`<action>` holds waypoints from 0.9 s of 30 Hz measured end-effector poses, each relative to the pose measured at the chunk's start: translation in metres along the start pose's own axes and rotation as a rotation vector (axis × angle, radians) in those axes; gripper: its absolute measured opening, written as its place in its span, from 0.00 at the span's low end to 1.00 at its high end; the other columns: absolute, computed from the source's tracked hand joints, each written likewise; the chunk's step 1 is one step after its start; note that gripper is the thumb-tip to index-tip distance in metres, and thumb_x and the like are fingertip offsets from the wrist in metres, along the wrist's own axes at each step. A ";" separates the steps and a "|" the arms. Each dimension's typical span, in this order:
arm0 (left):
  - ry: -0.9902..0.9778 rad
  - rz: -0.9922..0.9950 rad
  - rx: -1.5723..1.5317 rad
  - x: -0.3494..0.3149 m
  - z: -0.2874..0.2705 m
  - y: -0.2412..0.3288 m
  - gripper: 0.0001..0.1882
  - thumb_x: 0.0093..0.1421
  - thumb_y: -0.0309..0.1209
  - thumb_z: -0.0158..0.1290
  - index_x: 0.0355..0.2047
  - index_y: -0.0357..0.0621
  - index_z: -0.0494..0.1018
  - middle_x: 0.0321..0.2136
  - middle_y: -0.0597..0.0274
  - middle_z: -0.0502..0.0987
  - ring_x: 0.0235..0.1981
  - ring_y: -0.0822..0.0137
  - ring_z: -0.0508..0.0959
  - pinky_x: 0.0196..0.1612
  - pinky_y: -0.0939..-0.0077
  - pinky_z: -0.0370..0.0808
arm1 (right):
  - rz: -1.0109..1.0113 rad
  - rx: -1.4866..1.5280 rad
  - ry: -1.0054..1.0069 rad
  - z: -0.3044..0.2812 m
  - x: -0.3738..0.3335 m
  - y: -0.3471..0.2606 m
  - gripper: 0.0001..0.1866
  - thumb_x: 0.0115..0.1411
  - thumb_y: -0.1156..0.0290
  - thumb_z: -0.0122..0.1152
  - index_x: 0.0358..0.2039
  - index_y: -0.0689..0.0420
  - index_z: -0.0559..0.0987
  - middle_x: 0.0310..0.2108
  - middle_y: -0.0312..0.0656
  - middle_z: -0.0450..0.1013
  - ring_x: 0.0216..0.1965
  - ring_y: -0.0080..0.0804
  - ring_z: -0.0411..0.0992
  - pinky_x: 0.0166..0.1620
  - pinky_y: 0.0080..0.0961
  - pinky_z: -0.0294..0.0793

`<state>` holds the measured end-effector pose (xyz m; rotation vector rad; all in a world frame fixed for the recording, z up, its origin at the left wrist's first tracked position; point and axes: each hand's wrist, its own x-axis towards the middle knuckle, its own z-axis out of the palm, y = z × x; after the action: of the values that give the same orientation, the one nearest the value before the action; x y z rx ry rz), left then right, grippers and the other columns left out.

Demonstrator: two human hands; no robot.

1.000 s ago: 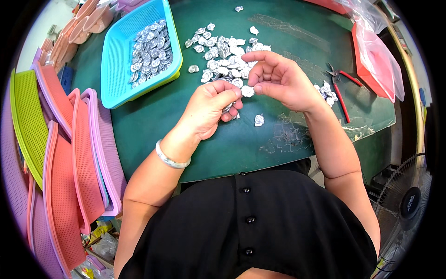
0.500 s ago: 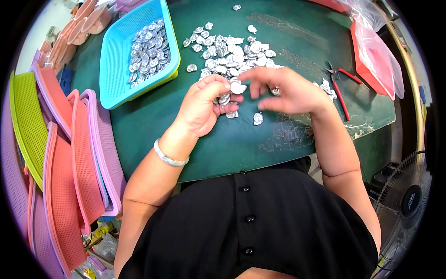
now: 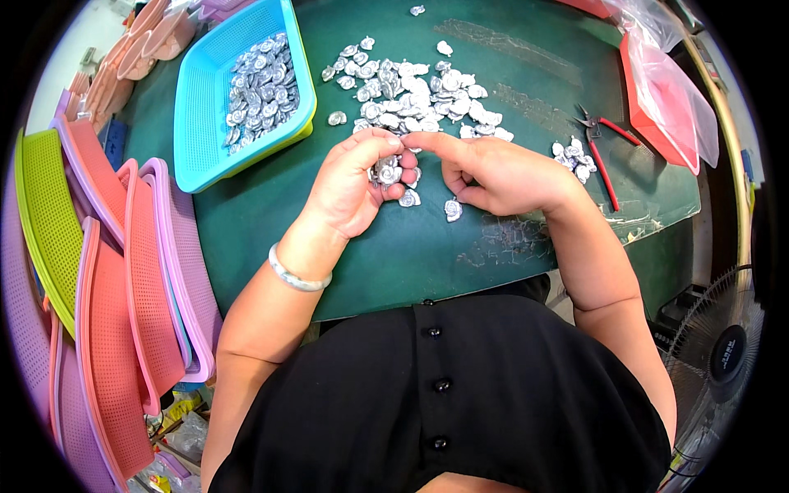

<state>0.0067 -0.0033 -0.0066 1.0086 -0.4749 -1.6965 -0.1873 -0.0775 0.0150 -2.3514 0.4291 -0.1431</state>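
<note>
silver roses point(image 3: 386, 171) sit in the left hand point(image 3: 341, 185), at the near side of the pile point(image 3: 415, 99); fingers curl round them, thumb bent over. right hand point(image 3: 509, 174) also near side of pile: index straight, tip at the left fingertips, other fingers folded; cannot tell if it grips anything. one loose rose point(image 3: 453, 210) nearer than the pile. blue basket point(image 3: 197, 115) left of pile, pliers point(image 3: 604, 168) right.

Pale lettering point(image 3: 727, 353) on black fan hub point(image 3: 726, 367), too small to read
</note>
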 end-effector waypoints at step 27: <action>-0.227 0.370 1.540 -0.018 0.006 0.015 0.13 0.44 0.23 0.57 0.32 0.39 0.71 0.17 0.56 0.70 0.20 0.62 0.72 0.26 0.72 0.68 | 0.329 -0.291 0.313 -0.050 -0.073 0.021 0.20 0.42 0.79 0.60 0.39 0.60 0.71 0.19 0.44 0.69 0.23 0.39 0.69 0.28 0.30 0.67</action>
<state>0.0120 0.0072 0.0149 1.5683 -2.1333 -0.8872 -0.2727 -0.0985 0.0386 -2.5054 1.0423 -0.3118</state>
